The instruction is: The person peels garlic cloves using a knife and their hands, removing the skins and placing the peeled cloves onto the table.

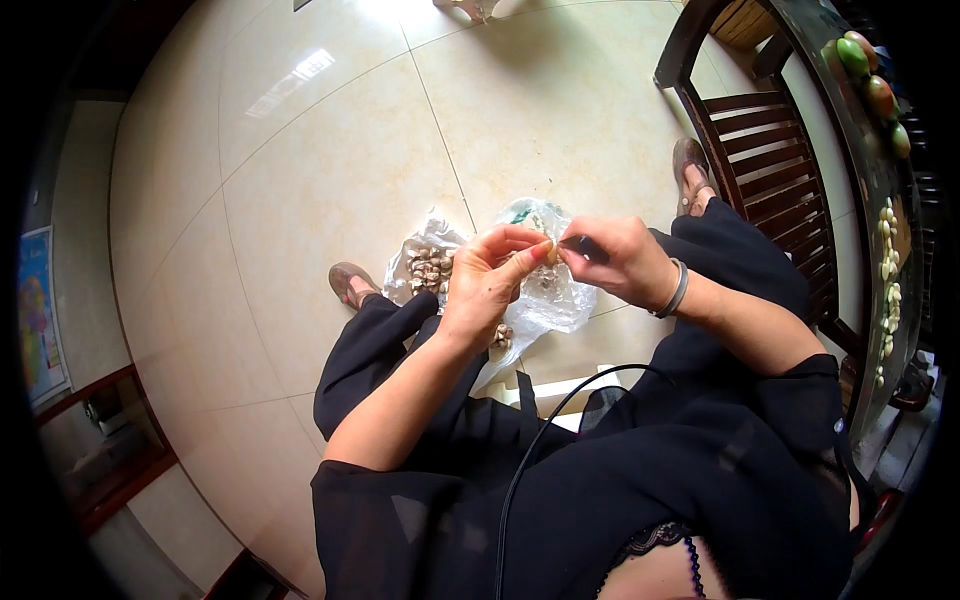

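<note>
My left hand is closed, pinching a small pale garlic clove between thumb and fingertips. Against the clove's other side press the fingertips of my right hand. That hand is closed around a small black tool, mostly hidden in the fist, so I cannot tell its exact kind. Beneath the hands, a white plastic bag lies spread with papery skins on it. Unpeeled garlic bulbs are heaped on the plastic left of my left hand, and a few more lie below its wrist.
At right stands a dark wooden slatted chair beside a dark table. Green and reddish fruits and a row of peeled white cloves lie on that table. A black cable runs across my lap. Tiles cover the floor.
</note>
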Tool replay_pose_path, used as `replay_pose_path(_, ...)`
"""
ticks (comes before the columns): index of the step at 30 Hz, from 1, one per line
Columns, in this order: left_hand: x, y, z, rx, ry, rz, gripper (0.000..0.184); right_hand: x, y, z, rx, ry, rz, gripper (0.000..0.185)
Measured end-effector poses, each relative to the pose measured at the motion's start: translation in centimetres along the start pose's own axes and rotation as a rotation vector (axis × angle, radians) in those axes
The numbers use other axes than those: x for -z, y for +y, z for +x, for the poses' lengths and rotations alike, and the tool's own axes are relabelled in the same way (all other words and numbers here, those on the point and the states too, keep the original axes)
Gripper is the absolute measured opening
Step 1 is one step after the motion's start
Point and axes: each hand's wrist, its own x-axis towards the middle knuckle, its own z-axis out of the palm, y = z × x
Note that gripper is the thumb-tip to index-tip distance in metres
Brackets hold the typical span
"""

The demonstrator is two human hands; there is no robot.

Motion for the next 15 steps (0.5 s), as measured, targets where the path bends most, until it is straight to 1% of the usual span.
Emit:
replay_pose_path(2, -0.26, -0.1, -0.02, 0.001, 0.007, -0.015, 0.012, 0.07, -0.26, 0.03, -0.097, 0.019, 0.046, 0.012)
replay_pose_path(6, -0.21, -0.05, 0.04, 0.033, 0.024, -0.009, 0.016, 0.05, -0.31, 0.05, -0.087, 0.054, 0.037, 0.011)
replay_pose_path(8, -0.17, -0.11, 0.1, 0.038, 0.044, -0.028, 0.016, -0.03, -0.15, -0.01, -0.138, 0.045, 0.053, 0.011)
replay_pose_path(10, -0.17, -0.02, 0.22, 0.041, 0.063, -0.047, 0.017, -0.05, -0.27, 0.1, -0.103, 0.061, 0.046, 0.01)
replay_pose_path(12, -0.13, 0.19, 0.29, 0.06, 0.052, -0.091, 0.018, 0.0, -0.43, 0.1, -0.066, 0.077, 0.04, 0.009)
replay_pose_path(14, 0.24, -0.06, 0.37, 0.061, 0.014, -0.126, 0.019, 0.16, -0.56, 0.01, -0.173, 0.014, 0.111, 0.011)
replay_pose_path(15, 0.48, -0.28, 0.44, 0.063, -0.024, -0.162, 0.021, 0.21, -0.66, 0.07, -0.171, 0.014, 0.113, 0.011)
